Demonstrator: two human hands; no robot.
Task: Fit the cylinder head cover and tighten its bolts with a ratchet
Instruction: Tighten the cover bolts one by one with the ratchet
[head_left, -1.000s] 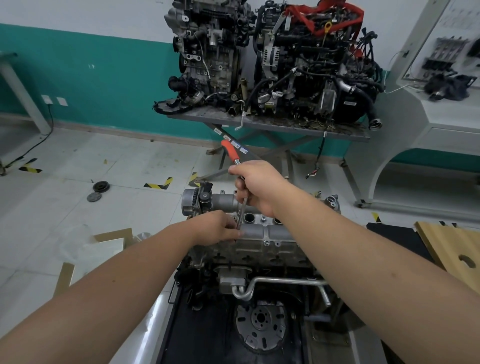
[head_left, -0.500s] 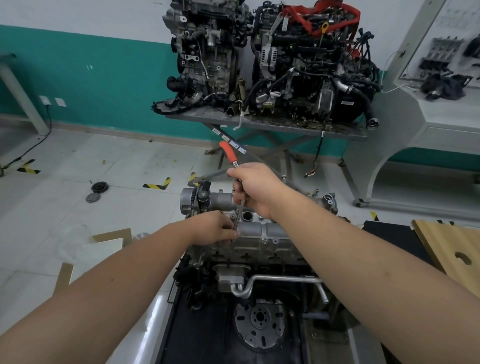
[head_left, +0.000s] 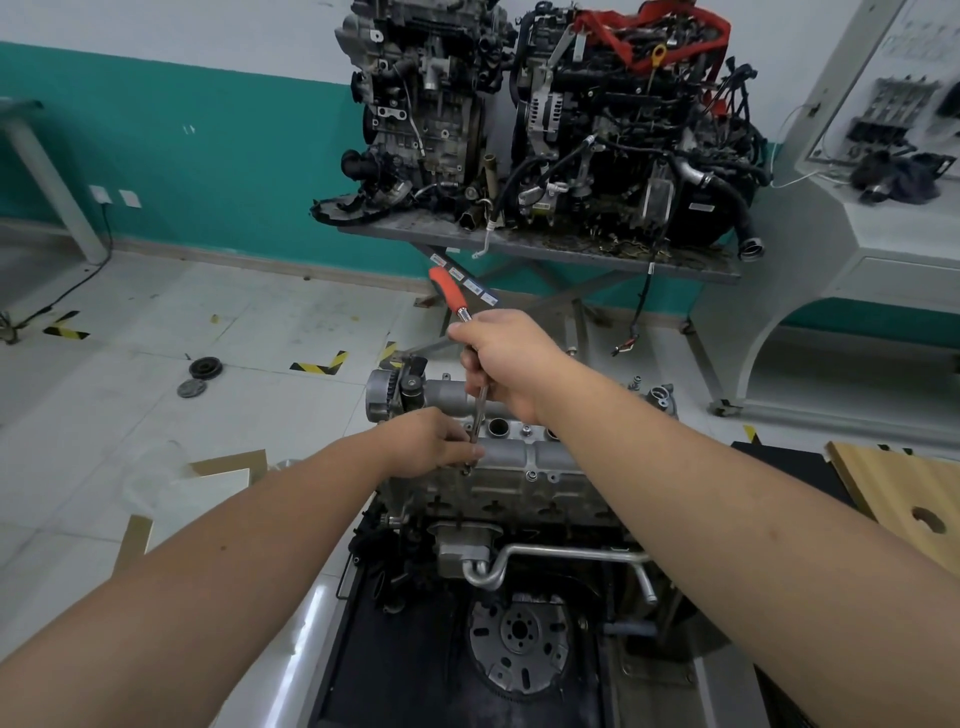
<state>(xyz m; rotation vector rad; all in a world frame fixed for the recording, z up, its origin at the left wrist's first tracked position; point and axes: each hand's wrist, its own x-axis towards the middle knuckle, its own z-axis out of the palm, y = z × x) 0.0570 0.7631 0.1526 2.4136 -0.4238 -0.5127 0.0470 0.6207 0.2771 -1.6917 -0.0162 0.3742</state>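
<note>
No text, label or number is sharp enough to read anywhere

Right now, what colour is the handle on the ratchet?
Orange-red, with a bit of black at the end. The ratchet handle shows best in the head view.

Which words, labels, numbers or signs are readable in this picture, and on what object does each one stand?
No text can be read here.
Small stickers on the frame under the grey table: too small and blurred.
White label on the right engine: blurred.
White wall panel, top right: print too faint.
</note>
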